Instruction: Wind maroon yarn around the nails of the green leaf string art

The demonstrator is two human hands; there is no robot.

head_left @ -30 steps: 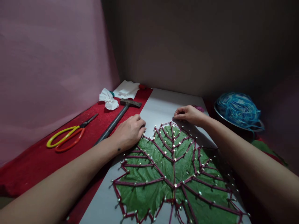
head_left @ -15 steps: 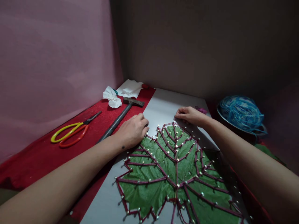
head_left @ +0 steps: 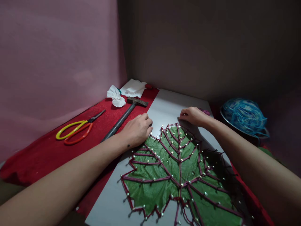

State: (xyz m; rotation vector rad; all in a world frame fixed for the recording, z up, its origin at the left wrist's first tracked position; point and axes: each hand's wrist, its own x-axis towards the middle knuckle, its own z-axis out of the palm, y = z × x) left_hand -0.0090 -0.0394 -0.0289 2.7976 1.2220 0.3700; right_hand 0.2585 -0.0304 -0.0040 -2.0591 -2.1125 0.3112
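Observation:
A green leaf (head_left: 152, 171) lies on a white board (head_left: 103, 204), ringed and crossed by nails with purple yarn (head_left: 145, 179) strung along its outline and veins. My left hand (head_left: 138, 129) rests at the leaf's upper left edge, fingers curled down; whatever is under the fingertips is hidden. Beyond the leaf's top point, my right hand (head_left: 194, 115) is closed in a pinch just above the board. Any strand in that pinch is too small to make out. A purple yarn ball (head_left: 206, 112) shows partly behind my right wrist.
On the red cloth (head_left: 94, 163) at left lie a hammer (head_left: 122, 117), yellow-and-orange-handled scissors (head_left: 77, 129) and crumpled white tissue (head_left: 116, 96). Folded white paper (head_left: 134, 88) is farther back. A bowl (head_left: 225, 121) of blue yarn (head_left: 244, 114) stands at right. Walls close off the back and left.
The whole view has shifted slightly, so things appear a little to the right. My right hand has drawn slightly away from the leaf's top nail; my left hand keeps its place.

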